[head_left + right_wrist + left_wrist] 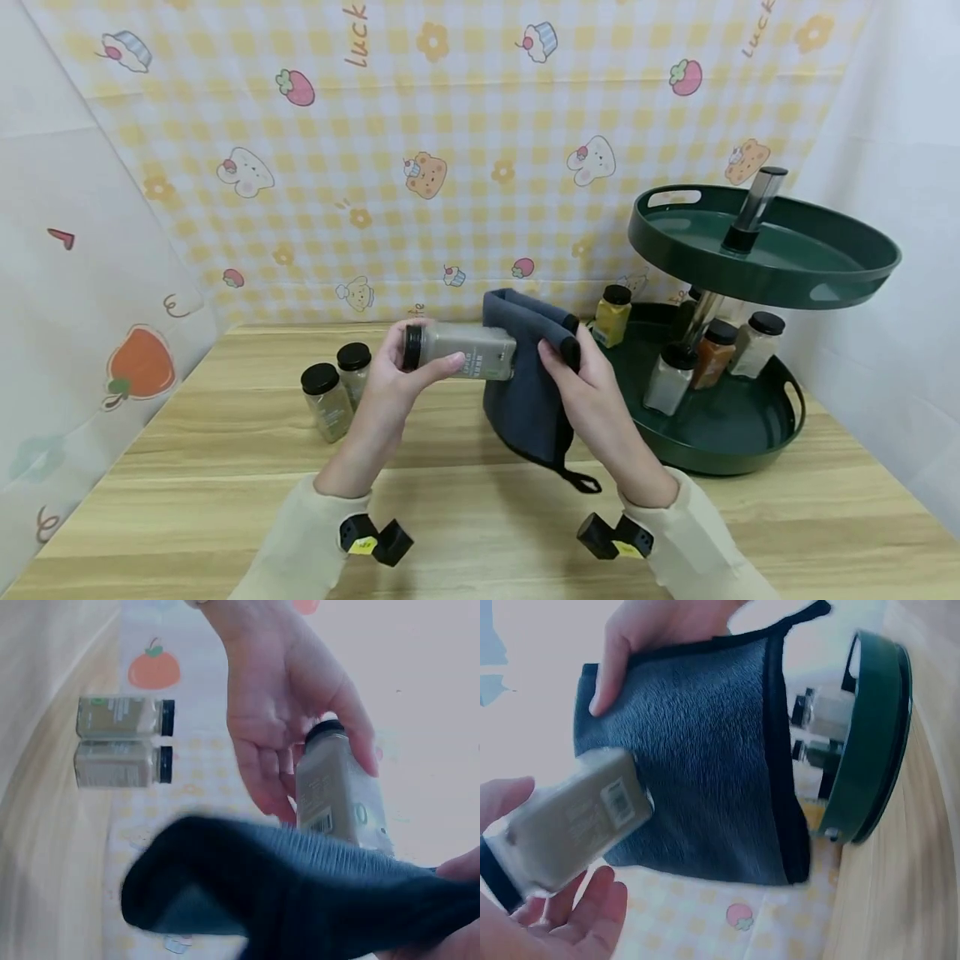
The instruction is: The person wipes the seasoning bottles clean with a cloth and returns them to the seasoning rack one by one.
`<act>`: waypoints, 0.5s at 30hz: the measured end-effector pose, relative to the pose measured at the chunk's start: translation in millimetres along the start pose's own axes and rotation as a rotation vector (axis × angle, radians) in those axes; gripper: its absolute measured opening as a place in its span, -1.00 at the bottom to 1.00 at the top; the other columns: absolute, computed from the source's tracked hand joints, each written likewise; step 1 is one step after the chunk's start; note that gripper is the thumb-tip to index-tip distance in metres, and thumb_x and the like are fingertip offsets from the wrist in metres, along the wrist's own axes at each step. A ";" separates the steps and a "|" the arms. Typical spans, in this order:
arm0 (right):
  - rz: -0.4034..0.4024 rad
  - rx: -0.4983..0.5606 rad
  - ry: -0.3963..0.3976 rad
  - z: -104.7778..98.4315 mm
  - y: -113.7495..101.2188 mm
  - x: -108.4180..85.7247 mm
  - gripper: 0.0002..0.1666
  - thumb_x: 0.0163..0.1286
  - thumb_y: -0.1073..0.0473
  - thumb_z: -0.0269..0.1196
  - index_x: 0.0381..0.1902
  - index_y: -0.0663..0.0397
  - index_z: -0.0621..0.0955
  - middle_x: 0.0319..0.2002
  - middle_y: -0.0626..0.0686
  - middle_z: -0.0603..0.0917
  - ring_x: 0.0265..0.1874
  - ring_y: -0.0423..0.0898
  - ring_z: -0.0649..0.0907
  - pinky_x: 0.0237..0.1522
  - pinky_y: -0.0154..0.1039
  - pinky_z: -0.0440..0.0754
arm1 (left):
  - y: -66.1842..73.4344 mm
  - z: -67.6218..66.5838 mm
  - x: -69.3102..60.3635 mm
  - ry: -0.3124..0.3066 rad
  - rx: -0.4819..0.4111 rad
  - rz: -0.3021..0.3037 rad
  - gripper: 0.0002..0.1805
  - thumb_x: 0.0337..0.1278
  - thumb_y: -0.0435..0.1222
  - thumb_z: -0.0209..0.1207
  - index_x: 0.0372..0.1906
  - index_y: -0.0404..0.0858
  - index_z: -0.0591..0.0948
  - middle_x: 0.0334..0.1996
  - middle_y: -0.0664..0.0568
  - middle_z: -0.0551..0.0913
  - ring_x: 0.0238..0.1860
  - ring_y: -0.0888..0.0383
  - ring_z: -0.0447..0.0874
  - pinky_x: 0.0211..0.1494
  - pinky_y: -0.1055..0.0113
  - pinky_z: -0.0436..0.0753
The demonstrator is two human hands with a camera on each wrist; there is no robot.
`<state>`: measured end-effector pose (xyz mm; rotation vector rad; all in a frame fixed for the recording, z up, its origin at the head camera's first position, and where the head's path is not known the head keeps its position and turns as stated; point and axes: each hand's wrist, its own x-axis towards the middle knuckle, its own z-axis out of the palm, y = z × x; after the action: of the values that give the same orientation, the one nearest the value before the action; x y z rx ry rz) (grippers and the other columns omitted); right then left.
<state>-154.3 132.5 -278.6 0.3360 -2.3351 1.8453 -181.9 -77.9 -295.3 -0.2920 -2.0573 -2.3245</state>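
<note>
My left hand (390,375) holds a spice jar (461,343) lying sideways, its black cap toward the palm and thumb along its side. The jar is clear, with pale powder inside and a label. My right hand (588,387) grips a dark grey-blue cloth (525,408) with black edging and a hanging loop; its upper part is folded over. The jar's base meets the cloth's face in the head view. In the left wrist view the cloth (697,765) spreads behind the jar (574,825). The right wrist view shows the cloth covering the jar's lower end (337,795).
Two black-capped spice jars, a front one (327,404) and a rear one (354,367), stand left on the wooden table (225,500). At right is a green two-tier round rack (750,275); its lower tray (735,433) holds several jars, including a yellow one (612,317).
</note>
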 end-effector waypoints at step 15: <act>-0.162 -0.242 0.029 -3.5 -8.5 -10.3 -0.68 0.45 0.11 0.00 0.06 0.15 0.32 0.14 0.20 0.48 0.10 0.03 0.53 0.08 0.07 0.50 | -12.8 -4.5 6.4 -0.186 0.094 -0.043 -0.49 -0.03 -0.29 0.27 0.12 -0.09 0.48 -0.02 -0.07 0.41 -0.07 0.05 0.43 -0.10 0.27 0.52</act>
<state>-142.2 134.9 -272.3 0.4480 -2.3986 1.4675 -190.5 -79.9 -307.5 -0.4826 -2.2703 -2.2946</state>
